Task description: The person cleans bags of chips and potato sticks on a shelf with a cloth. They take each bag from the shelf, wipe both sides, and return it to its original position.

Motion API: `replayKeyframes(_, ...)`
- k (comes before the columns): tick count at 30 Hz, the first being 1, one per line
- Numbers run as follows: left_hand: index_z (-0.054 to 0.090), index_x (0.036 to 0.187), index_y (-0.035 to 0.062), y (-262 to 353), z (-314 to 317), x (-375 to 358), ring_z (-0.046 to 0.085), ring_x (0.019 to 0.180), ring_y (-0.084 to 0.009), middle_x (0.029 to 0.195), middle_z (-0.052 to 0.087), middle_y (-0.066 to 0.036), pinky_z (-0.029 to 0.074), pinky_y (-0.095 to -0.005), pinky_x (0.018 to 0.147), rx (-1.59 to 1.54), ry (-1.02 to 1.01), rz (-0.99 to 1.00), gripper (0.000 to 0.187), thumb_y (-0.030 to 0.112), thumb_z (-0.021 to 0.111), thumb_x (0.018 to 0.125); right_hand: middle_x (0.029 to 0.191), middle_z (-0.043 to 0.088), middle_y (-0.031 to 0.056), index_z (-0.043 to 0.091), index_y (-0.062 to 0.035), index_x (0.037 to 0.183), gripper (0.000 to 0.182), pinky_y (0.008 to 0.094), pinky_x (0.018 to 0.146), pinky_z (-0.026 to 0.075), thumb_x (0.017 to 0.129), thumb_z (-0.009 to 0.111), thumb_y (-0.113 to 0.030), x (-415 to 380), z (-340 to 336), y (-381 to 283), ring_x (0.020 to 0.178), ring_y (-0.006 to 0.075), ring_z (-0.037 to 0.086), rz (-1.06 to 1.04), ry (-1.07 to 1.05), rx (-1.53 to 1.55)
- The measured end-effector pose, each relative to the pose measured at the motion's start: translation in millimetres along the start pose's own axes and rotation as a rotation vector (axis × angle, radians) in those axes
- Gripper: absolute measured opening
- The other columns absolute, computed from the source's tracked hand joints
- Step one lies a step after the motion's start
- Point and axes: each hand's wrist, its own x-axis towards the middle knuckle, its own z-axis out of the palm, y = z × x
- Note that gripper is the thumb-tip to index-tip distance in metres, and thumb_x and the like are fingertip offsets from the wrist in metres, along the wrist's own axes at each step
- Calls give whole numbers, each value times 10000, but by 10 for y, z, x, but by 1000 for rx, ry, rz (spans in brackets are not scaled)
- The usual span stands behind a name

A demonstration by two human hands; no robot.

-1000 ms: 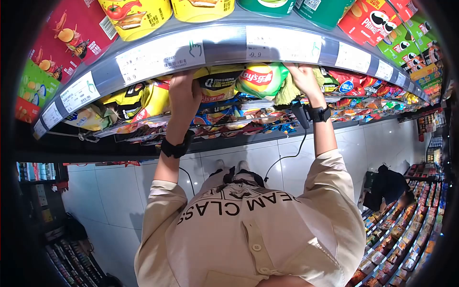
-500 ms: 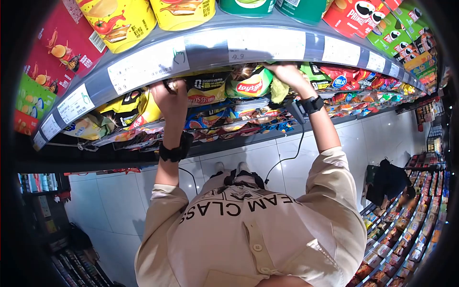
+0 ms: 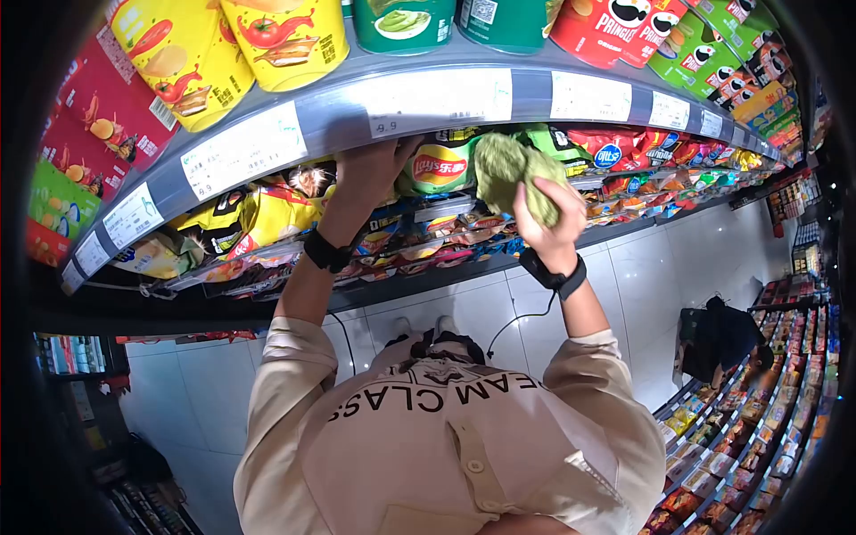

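My right hand (image 3: 555, 217) grips a crumpled green cloth (image 3: 508, 178), held just in front of the chip bags and below the shelf edge. Beside the cloth sits a green Lay's chip bag (image 3: 439, 168). My left hand (image 3: 367, 174) reaches in under the shelf edge, to the left of that bag; its fingers are hidden in shadow among the bags. Yellow chip bags (image 3: 276, 214) stand to the left of my left wrist. A dark band wraps each wrist.
Above the hands runs a curved shelf edge with price labels (image 3: 441, 98). Yellow chip cans (image 3: 285, 45), green cans and red Pringles cans (image 3: 606, 31) stand on it. Lower shelves carry more snack bags. At the right, a person in dark clothes (image 3: 720, 339) is near stocked shelves (image 3: 758, 419).
My right hand has drawn the cloth out from under the shelf edge, toward me. My left hand has shifted right, deeper among the bags. The view has moved slightly right.
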Motion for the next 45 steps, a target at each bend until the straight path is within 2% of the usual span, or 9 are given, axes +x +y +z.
replayKeyframes(4, 608, 942, 95, 22, -2, 20, 591, 792, -273, 887, 608, -104, 460, -439, 659, 14, 133, 103, 258, 308, 596, 797, 732, 626, 118, 593, -15, 822, 180, 302, 571, 474, 697, 690, -100, -272, -521, 225, 598, 250, 608, 200, -93, -97)
replayKeyframes(10, 608, 881, 48, 260, -276, 90, 587, 721, -289, 755, 594, -126, 441, -423, 672, -56, -27, 138, 243, 283, 586, 821, 727, 642, 158, 549, -59, 1143, 412, 337, 569, 487, 781, 680, -205, -493, -650, 587, 619, 291, 634, 460, -208, -254)
replayKeyframes(12, 609, 877, 54, 487, -305, 154, 584, 710, -287, 722, 585, -121, 450, -417, 675, -65, 235, 136, 286, 333, 605, 811, 718, 635, 196, 526, -165, 1228, 454, 374, 527, 474, 799, 659, -234, -505, -634, 745, 600, 332, 626, 564, -334, -348)
replayKeyframes(13, 609, 877, 54, 549, -246, 189, 584, 710, -287, 722, 585, -121, 450, -417, 675, -68, 235, 140, 286, 333, 605, 811, 976, 645, 155, 525, -127, 1223, 448, 333, 693, 505, 800, 662, -178, -521, -610, 819, 807, 302, 651, 672, -307, -246)
replayKeyframes(21, 625, 849, 55, 501, 163, 398, 600, 712, -296, 742, 612, -129, 468, -408, 641, -77, 130, 196, 320, 371, 609, 800, 1043, 636, 106, 586, -132, 1149, 346, 322, 737, 504, 811, 642, -184, -359, -534, 1123, 907, 284, 630, 532, -346, -246)
replayKeyframes(27, 616, 973, 86, 829, 70, 311, 592, 765, -292, 820, 619, -109, 457, -406, 701, 23, 73, 18, 275, 298, 618, 797, 790, 609, 98, 634, -41, 869, 156, 319, 610, 460, 783, 681, -162, -385, -594, 1334, 689, 262, 601, 543, -200, -163)
replayKeyframes(33, 522, 1146, 139, 1328, 258, 264, 512, 982, -212, 1103, 539, -14, 388, -362, 786, -211, 194, 410, 502, 351, 685, 721, 774, 429, 85, 645, -27, 839, 135, 315, 650, 389, 748, 695, -114, -418, -571, 1369, 716, 218, 448, 418, -229, -79)
replayKeyframes(38, 520, 740, 130, 1386, 317, 399, 531, 802, -156, 787, 511, 16, 398, -317, 689, 72, 199, 453, 253, 317, 683, 692, 808, 473, 98, 629, 4, 842, 143, 319, 645, 401, 762, 683, -101, -454, -544, 1421, 710, 224, 469, 452, -141, -5)
replayKeyframes(45, 532, 690, 98, 1113, 26, 316, 535, 740, -205, 709, 510, -25, 408, -334, 682, -54, 17, 337, 207, 213, 704, 676, 674, 505, 100, 582, 10, 709, 213, 320, 616, 401, 843, 604, -155, -282, -730, 1673, 668, 206, 509, 647, 4, -109)
